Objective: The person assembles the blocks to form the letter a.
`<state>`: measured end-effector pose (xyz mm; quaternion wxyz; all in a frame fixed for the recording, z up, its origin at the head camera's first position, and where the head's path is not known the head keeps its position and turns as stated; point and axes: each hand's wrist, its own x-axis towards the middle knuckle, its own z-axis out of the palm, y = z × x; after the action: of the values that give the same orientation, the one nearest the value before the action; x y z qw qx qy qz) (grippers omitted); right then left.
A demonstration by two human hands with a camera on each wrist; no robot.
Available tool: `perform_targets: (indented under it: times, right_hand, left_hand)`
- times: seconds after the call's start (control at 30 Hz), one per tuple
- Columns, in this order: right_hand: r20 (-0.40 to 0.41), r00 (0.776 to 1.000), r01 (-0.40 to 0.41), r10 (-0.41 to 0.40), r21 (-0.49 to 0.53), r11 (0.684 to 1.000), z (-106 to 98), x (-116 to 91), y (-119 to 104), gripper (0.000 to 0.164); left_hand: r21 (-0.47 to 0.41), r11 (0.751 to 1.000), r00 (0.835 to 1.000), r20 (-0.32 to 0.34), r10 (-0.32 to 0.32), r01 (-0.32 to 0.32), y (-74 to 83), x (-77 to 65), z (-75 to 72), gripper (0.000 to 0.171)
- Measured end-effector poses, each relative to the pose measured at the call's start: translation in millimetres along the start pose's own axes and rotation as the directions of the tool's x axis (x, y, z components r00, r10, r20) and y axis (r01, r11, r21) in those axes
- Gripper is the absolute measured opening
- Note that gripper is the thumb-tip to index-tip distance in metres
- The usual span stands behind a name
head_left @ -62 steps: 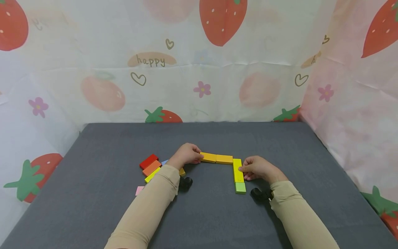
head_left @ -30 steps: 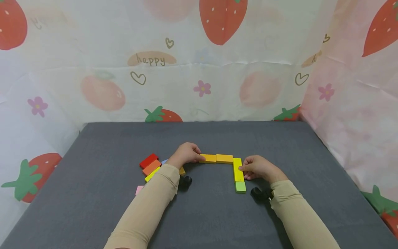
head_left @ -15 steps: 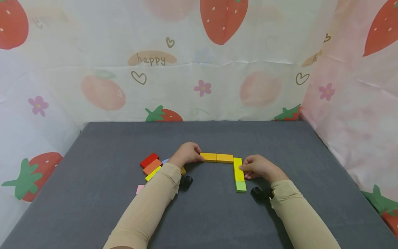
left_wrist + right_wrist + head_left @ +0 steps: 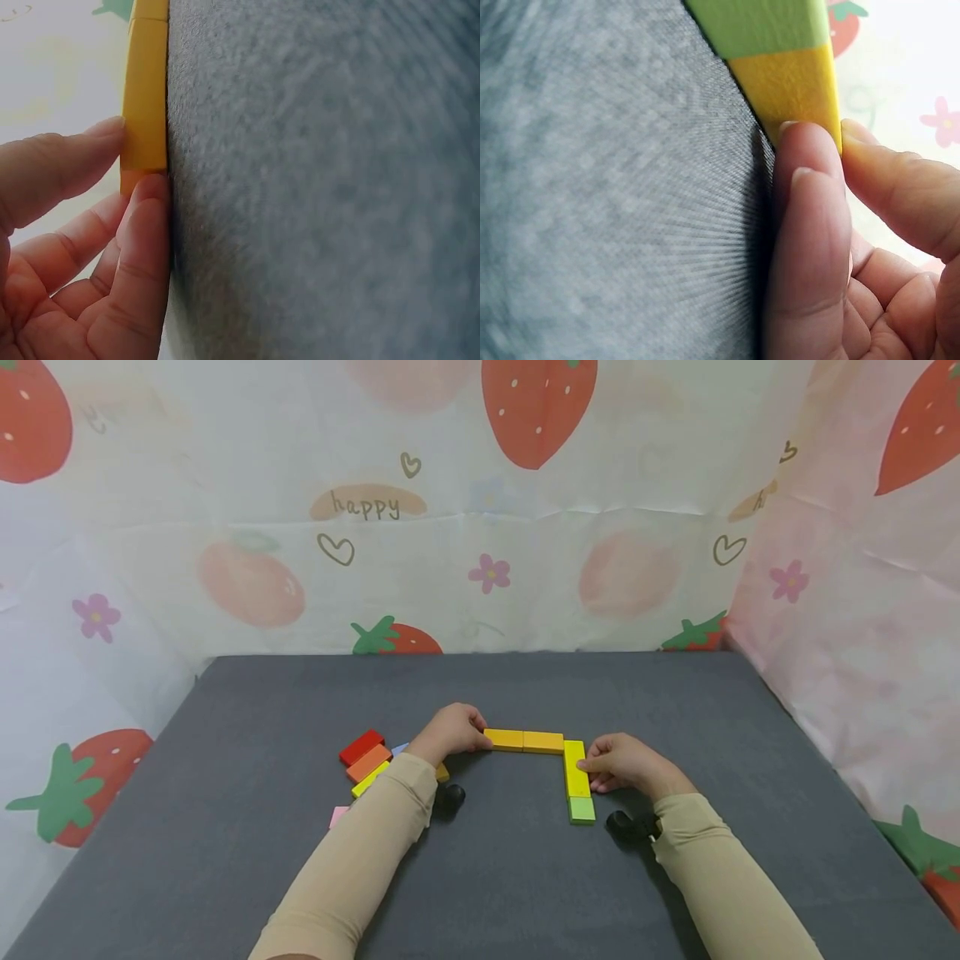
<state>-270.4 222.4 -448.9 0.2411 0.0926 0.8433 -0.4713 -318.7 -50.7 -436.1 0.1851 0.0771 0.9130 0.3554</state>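
Two amber-yellow blocks lie end to end across the table in the head view. My left hand [image 4: 453, 732] holds the outer end of the left amber block [image 4: 504, 740], thumb on one side and fingers at its end face. The right amber block [image 4: 543, 742] meets the top of a yellow block [image 4: 574, 777], which runs toward me at a right angle. A light green block [image 4: 581, 811] touches the yellow block's near end. My right hand [image 4: 626, 767] pinches the yellow block's right side, with thumb on top and fingertips low against its side in the right wrist view.
Left of my left forearm lie loose blocks: red [image 4: 362, 747], orange [image 4: 368, 763], yellow [image 4: 369, 780], pink [image 4: 338, 815], and partly hidden blue [image 4: 400, 749] and amber [image 4: 442, 772] ones. A printed curtain [image 4: 525, 610] stands behind the dark grey table [image 4: 487, 893].
The left amber block has been nudged from slightly angled into line with the right amber block, their ends now meeting. Both hands have stayed almost in place; the yellow and green blocks look unmoved.
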Motion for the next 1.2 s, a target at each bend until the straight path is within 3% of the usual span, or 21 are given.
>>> perform_targets:
  times: [0.3, 0.5, 0.8, 1.2]
  right_hand:
    - [0.000, 1.000, -0.002, 0.002, -0.009, 1.000, 0, 2, 0, 0.017]
    - [0.006, 1.000, 0.000, 0.000, -0.011, 1.000, 0, 1, 0, 0.017]
    - [0.005, 1.000, 0.000, 0.001, -0.008, 1.000, 0, 1, -1, 0.017]
    - [0.004, 1.000, 0.023, -0.023, -0.016, 1.000, 0, 3, 2, 0.017]
  left_hand:
    - [-0.156, 0.987, 0.999, -0.001, -0.042, 0.041, -7.8, -7.8, -13.1, 0.022]
    - [-0.214, 0.975, 0.999, 0.003, -0.052, 0.051, -13.3, -15.5, -28.0, 0.021]
    - [-0.214, 0.976, 0.998, -0.026, -0.055, 0.048, -26.7, -27.8, -42.6, 0.023]
    - [-0.149, 0.989, 0.999, -0.046, -0.024, 0.016, -44.0, -42.1, -49.0, 0.028]
